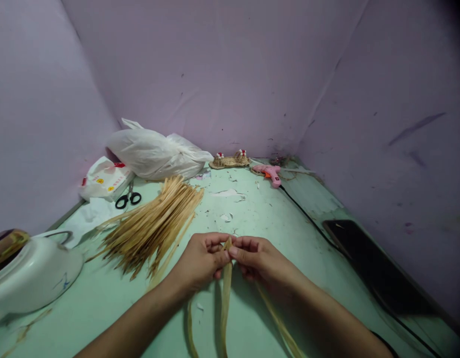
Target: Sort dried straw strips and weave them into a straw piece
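Near the middle of the green table, my left hand (203,258) and my right hand (260,258) meet, thumbs and forefingers closed on the top end of some flat dried strips (225,298). One strip hangs straight down between the hands. Others trail below each palm, one to the left and one to the right. The strips' upper ends are mostly covered by my fingers. Left of my left hand lies a fanned bundle of dry tan strips (151,226).
Black-handled scissors (128,200), a tissue pack (107,179) and a white plastic bag (159,154) sit back left. A white bowl (39,273) is at left. Behind are a woven item (230,161) and pink glue gun (271,174); a dark slab (379,268) and cable lie right.
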Tool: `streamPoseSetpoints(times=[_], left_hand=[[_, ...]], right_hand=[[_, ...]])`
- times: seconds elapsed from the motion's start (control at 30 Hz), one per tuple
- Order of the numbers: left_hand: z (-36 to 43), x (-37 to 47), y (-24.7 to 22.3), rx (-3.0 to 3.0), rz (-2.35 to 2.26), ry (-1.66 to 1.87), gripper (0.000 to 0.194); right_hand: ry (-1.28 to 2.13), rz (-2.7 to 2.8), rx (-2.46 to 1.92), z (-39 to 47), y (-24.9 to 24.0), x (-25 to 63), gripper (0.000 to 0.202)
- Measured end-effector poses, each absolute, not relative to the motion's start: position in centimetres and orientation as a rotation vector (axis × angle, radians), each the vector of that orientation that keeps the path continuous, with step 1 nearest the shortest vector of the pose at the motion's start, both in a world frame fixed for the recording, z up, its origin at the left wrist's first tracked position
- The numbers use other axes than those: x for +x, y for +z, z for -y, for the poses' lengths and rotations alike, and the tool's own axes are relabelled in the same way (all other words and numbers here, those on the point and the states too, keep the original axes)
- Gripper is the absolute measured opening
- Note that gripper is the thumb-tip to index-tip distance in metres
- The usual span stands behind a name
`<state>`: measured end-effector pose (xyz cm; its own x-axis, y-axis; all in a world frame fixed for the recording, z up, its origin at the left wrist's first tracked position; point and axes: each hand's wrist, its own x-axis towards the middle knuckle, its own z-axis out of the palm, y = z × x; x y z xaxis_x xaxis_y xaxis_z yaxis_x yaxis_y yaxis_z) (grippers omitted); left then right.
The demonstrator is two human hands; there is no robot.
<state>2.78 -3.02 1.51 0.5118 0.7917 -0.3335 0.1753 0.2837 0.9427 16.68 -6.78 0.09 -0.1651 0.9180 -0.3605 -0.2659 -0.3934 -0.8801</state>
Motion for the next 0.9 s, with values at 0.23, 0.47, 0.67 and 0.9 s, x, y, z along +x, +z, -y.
streamPoseSetpoints(times=[0.23, 0.47, 0.67, 0.9], left_hand=[[3.0, 2.8, 1.5, 1.300, -1.040, 0.498, 0.055], [3.2, 3.0, 2.6, 1.282, -1.279, 0.535, 0.008], [5.1, 3.6, 2.8, 1.320, -1.256, 0.542, 0.005], [5.4, 3.4, 1.2, 1.529, -1.204, 0.532, 0.013]], right_hand=[[1.627, 0.757, -1.265, 6.7, 0.0, 16.4, 0.029], [1.517, 0.691, -1.379, 6.6, 0.2, 16.4, 0.022], [1.561, 0.620, -1.336, 6.8, -0.3, 16.2, 0.022], [1.566, 0.629, -1.351, 6.8, 0.1, 16.1, 0.026]])
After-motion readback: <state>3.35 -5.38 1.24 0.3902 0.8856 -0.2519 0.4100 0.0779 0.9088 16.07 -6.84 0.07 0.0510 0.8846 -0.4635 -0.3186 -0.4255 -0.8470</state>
